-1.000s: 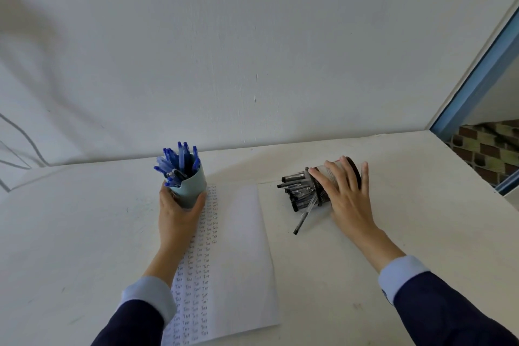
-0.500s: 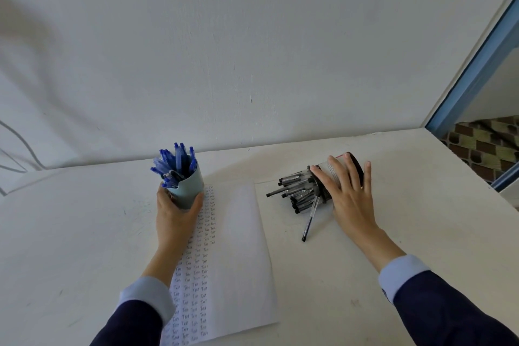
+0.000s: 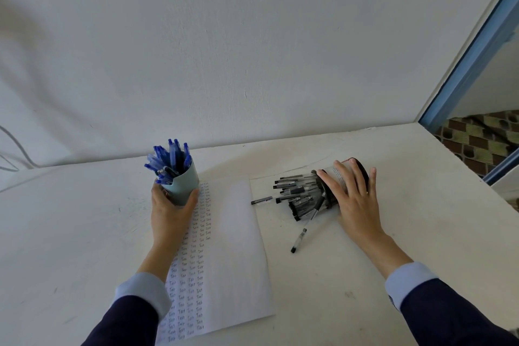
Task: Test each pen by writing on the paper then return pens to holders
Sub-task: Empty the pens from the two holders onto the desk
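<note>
A: I'm reading the head view, biggest first. The table is carrying the paper, which is lying between the two hands, with test marks running under the left wrist.
B: Hands?
A: I'm seeing the left hand wrapping thumb and fingers round the light blue holder. It's upright, with the blue pens sticking out above the fingertips. The right hand is lying spread over the dark holder, which is on its side. Its fingers are nearly straight and pinching nothing.
B: Black ones?
A: The black pens are fanning out of the mouth just off the thumb, toward the paper. One loose pen is lying beyond them, touching the paper's edge. A second loose pen is pointing back toward the wrist.
B: I'm guessing we're emptying that holder for testing. What am I watching for?
A: I'm advising pressing the palm down so the holder isn't rolling. Then I'm drawing it away from the thumb side, so the pens are sliding out in one heap and not scattering over the written columns.
</note>
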Motion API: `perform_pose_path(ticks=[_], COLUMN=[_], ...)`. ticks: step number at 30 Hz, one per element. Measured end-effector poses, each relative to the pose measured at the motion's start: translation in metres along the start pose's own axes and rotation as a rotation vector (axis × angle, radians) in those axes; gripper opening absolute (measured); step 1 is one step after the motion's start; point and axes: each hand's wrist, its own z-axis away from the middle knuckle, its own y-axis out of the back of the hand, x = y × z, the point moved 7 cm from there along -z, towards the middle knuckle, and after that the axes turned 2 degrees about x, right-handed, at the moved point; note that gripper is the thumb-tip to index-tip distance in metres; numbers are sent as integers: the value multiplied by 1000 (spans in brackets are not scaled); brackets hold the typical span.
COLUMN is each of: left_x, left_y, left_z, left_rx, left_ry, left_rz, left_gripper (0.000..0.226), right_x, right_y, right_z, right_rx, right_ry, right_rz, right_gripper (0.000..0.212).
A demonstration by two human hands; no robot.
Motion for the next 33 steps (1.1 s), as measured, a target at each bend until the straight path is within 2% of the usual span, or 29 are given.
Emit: perform_pose_path(ticks=[6, 22, 33], left_x=[-1, 1, -2], left_y=[-1, 0, 0], left_z=[1, 2, 1], left_rx=[-7, -9, -10], left_ry=[3, -11, 1], left_rz=[3, 0, -7], left_gripper=[75, 72, 75], right_x=[8, 11, 21], right_y=[3, 5, 10], right_z=[-1, -8, -11], right_rx=[19, 43, 75], right_ry=[-47, -30, 59], right_rz=[-10, 84, 191], right_gripper=[104, 100, 95])
